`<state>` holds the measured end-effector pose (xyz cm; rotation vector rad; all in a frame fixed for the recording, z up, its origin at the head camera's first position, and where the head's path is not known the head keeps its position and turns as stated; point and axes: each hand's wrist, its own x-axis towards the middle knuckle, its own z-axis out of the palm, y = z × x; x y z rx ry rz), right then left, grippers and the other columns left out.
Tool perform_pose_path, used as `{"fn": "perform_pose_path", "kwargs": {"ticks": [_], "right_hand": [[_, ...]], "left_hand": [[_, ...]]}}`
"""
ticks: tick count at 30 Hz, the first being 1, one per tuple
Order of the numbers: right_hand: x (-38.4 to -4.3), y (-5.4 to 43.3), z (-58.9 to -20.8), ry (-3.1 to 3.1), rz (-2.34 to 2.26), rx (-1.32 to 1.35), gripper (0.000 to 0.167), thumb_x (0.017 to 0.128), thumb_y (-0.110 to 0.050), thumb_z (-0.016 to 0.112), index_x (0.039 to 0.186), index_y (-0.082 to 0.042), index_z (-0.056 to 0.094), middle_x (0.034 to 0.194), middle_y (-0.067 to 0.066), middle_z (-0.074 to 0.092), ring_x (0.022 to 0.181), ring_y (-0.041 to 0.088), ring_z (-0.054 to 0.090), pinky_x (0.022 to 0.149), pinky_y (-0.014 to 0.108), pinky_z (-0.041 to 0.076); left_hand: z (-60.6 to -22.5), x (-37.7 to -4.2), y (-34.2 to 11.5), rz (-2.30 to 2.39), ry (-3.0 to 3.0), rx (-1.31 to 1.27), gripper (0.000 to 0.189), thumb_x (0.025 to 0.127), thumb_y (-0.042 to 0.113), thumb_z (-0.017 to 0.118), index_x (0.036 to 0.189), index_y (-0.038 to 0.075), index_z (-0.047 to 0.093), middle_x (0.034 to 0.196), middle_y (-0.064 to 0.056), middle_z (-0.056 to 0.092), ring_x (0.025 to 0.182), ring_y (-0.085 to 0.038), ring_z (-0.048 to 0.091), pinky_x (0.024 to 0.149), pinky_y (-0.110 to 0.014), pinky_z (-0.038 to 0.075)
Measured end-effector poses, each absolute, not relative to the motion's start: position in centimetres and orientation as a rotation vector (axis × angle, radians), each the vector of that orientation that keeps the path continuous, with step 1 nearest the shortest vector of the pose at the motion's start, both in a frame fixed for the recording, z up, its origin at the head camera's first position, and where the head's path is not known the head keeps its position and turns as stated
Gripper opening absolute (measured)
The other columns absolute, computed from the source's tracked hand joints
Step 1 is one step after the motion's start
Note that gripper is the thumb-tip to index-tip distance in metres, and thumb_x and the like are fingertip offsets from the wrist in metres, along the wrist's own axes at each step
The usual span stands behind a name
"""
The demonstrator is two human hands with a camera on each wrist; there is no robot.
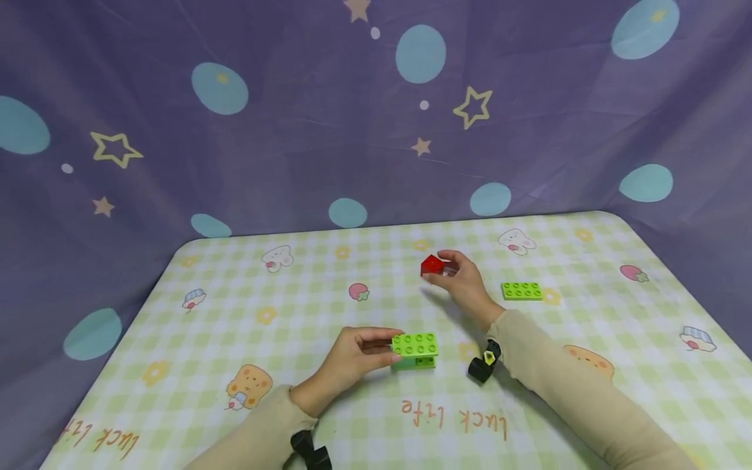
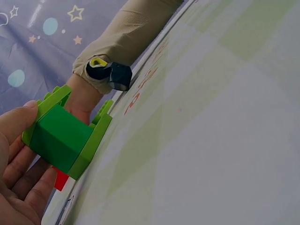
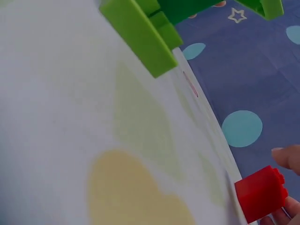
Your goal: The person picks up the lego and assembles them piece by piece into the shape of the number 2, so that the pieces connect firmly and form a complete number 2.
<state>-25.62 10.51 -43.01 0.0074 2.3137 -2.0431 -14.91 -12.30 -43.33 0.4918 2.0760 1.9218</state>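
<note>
My left hand (image 1: 343,359) grips a stack of toy bricks by its left end, with the thumb on the near side. A light green brick (image 1: 414,343) with studs tops the stack. Beneath it sits a darker green brick (image 2: 62,138), and another light green brick (image 2: 96,143) forms the bottom. Farther back, my right hand (image 1: 464,284) holds a small red brick (image 1: 432,265) between thumb and fingers. Its studs point up, and the right wrist view shows the brick (image 3: 260,194) low by the table surface, fingers partly hidden behind it.
A loose light green brick (image 1: 521,291) lies studs up to the right of my right hand. The table wears a green checked cloth (image 1: 305,274) with printed pictures. A purple patterned curtain (image 1: 282,163) hangs behind it. Each wrist carries a black camera (image 1: 485,363).
</note>
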Motion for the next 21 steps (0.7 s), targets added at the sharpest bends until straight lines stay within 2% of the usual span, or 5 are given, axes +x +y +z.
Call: {"fn": "perform_pose_path", "kwargs": {"ticks": [4, 7, 13, 21], "right_hand": [[-25.71, 10.32, -43.53, 2.303, -2.069, 0.037, 0.054, 0.078, 0.000, 0.072, 0.127, 0.002, 0.048, 0.122, 0.018, 0.054, 0.105, 0.023, 0.050, 0.080, 0.014, 0.042], [-25.76, 10.27, -43.59, 2.354, -2.036, 0.050, 0.052, 0.078, 0.001, 0.073, 0.125, 0.002, 0.050, 0.120, 0.017, 0.055, 0.106, 0.024, 0.050, 0.084, 0.018, 0.041], [-25.68, 10.03, -43.18, 2.530, -1.865, 0.085, 0.049, 0.078, -0.004, 0.075, 0.120, 0.002, 0.052, 0.110, 0.017, 0.058, 0.097, 0.026, 0.051, 0.081, 0.028, 0.041], [-25.63, 9.94, -42.91, 2.585, -1.808, 0.098, 0.041, 0.080, -0.007, 0.073, 0.116, 0.003, 0.056, 0.107, 0.018, 0.060, 0.093, 0.025, 0.053, 0.079, 0.028, 0.043]], "left_hand": [[-43.39, -14.87, -12.27, 1.915, 2.083, 0.487, 0.040, 0.076, 0.004, 0.077, 0.113, -0.006, 0.065, 0.113, -0.019, 0.065, 0.094, -0.017, 0.067, 0.084, -0.028, 0.054], [-43.33, -14.88, -12.27, 1.912, 2.089, 0.496, 0.039, 0.076, 0.004, 0.077, 0.112, -0.005, 0.065, 0.114, -0.018, 0.066, 0.095, -0.018, 0.067, 0.084, -0.028, 0.053], [-43.20, -14.97, -12.20, 1.898, 2.082, 0.519, 0.038, 0.078, 0.007, 0.076, 0.113, -0.004, 0.066, 0.115, -0.017, 0.065, 0.098, -0.019, 0.066, 0.084, -0.028, 0.053], [-43.23, -14.95, -12.21, 1.890, 2.098, 0.500, 0.039, 0.078, 0.008, 0.077, 0.113, -0.003, 0.066, 0.114, -0.017, 0.066, 0.098, -0.020, 0.066, 0.085, -0.027, 0.053]]}}
